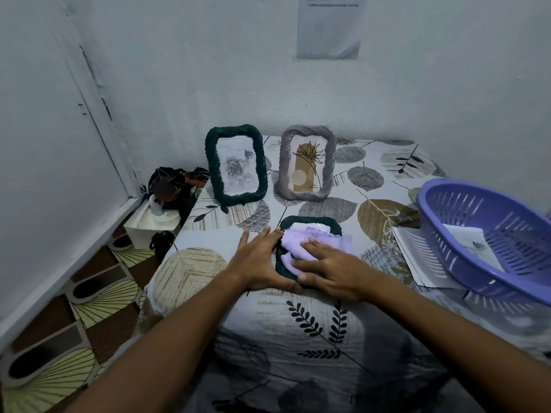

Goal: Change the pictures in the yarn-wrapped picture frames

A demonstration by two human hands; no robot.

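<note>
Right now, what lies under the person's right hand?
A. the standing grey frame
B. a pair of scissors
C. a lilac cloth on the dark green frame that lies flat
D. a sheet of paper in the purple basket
C: the right hand presses with flat fingers on the lilac cloth, which lies on the flat dark green frame; the left hand rests at that frame's left edge.

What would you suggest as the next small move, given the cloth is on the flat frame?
Probably keep wiping: the right hand presses the purple cloth onto the dark green frame lying flat, and the left hand steadies its edge. Sweep the cloth toward the far, uncovered part before lifting it.
</note>
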